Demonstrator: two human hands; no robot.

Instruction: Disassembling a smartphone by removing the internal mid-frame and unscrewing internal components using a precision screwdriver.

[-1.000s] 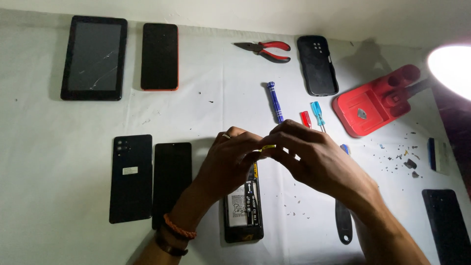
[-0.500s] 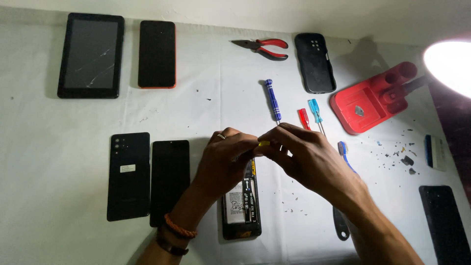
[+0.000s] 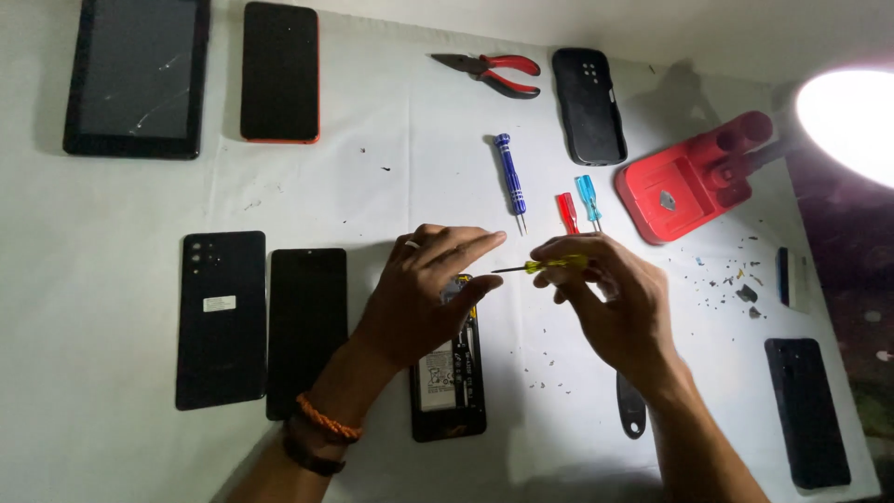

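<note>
My right hand (image 3: 615,298) was clamped on a small yellow screwdriver (image 3: 545,266), its tip pointing toward my left hand (image 3: 424,293). That left hand hovered with fingers spread apart, gripping nothing, just above the opened phone (image 3: 449,377) on the white tabletop (image 3: 372,196). Inside the phone lay a battery bearing a pale rectangular label. Left of the opened phone lay a black screen panel (image 3: 306,331), and beyond it a black back cover (image 3: 222,319) with a small white rectangular sticker at its middle. Up and to the right of the opened phone stood a red tray (image 3: 689,186) holding one small grey piece. Between phone and tray lay blue (image 3: 509,177), red (image 3: 567,212) and light-blue (image 3: 588,197) screwdrivers.
</note>
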